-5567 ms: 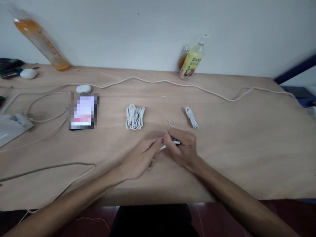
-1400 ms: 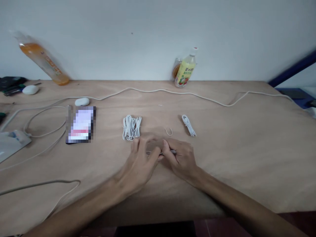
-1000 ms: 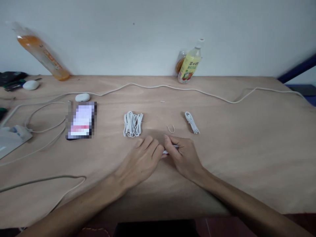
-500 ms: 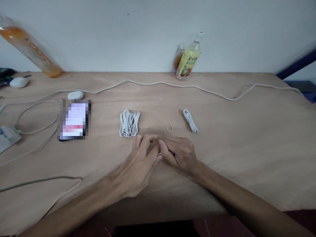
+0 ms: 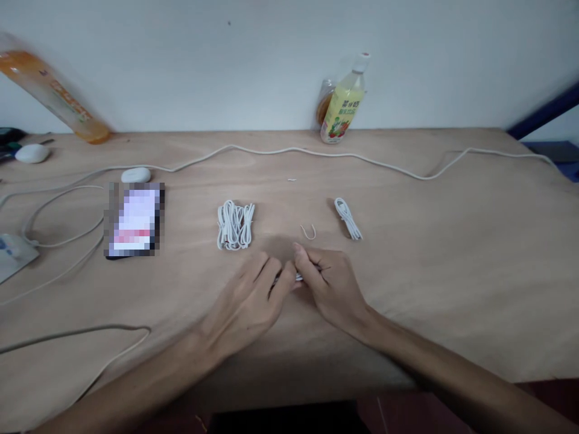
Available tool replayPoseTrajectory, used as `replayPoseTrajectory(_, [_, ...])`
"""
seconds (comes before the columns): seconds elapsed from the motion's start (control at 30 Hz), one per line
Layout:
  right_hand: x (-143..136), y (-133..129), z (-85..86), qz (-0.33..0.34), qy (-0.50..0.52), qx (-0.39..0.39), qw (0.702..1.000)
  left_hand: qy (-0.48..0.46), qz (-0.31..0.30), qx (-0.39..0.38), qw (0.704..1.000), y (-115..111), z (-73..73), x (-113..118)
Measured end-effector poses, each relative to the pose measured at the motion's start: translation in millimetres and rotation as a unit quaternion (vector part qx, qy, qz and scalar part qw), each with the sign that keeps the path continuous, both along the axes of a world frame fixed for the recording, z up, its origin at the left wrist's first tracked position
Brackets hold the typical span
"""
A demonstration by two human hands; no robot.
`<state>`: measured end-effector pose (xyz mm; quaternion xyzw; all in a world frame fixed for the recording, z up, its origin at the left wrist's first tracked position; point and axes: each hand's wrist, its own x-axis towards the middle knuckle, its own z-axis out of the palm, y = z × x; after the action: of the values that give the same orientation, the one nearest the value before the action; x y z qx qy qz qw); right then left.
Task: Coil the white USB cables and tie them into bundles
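My left hand point(image 5: 254, 296) and my right hand point(image 5: 333, 286) meet low in the middle of the table, both closed round a white cable point(image 5: 298, 276). Only a short stretch of this cable shows between the fingers; the rest is hidden in my grip. Just beyond my left hand lie white cable bundles point(image 5: 235, 224), side by side. A single folded cable bundle point(image 5: 348, 218) rests beyond my right hand. Between them is a small white twist tie point(image 5: 309, 232), bent into a U.
A phone point(image 5: 136, 218) and a white earbud case point(image 5: 136, 175) lie at left. Along the back runs a long white cord point(image 5: 289, 150). A yellow drink bottle point(image 5: 344, 107) and an orange bottle point(image 5: 58, 99) stand by the wall. A tiny white scrap point(image 5: 292, 179) lies mid-table.
My fingers have shifted their hold: the left fingers have curled down closer over the cable, and the right thumb points further up. More white cable shows between my hands.
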<state>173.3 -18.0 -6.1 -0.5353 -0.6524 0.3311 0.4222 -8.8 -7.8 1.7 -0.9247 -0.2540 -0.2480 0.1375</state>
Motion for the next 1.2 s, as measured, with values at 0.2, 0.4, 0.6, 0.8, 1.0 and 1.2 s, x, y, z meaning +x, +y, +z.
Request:
replayPoseTrajectory(0.2, [1.0, 4.2, -0.4, 0.007, 0.004, -0.026, 1.000, 0.008, 0.016, 0.001, 1.000, 2.0, 0.9, -0.3])
replayPoseTrajectory(0.4, [1.0, 6.0, -4.3, 0.023, 0.028, -0.062, 0.997, -0.006, 0.039, 0.045, 0.998, 2.5, -4.2, 1.0])
replayPoseTrajectory(0.6, [1.9, 3.9, -5.4, 0.010, -0.030, -0.004, 0.999, -0.078, -0.014, -0.199, 0.977, 4.5, -8.2, -1.5])
replayPoseTrajectory(0.8, [5.1, 6.2, -7.5, 0.000, -0.095, 0.150, 0.984, -0.182, -0.063, -0.478, 0.857, 2.1, -3.1, -6.6])
replayPoseTrajectory(1.0, [5.5, 8.1, -9.0, 0.008, -0.130, 0.207, 0.970, -0.170, -0.061, -0.525, 0.832, 2.7, 1.1, -4.1])
replayPoseTrajectory(1.2, [9.4, 10.7, -8.7, 0.032, -0.158, 0.249, 0.955, -0.174, -0.055, -0.532, 0.827, 3.3, 2.7, -1.2])
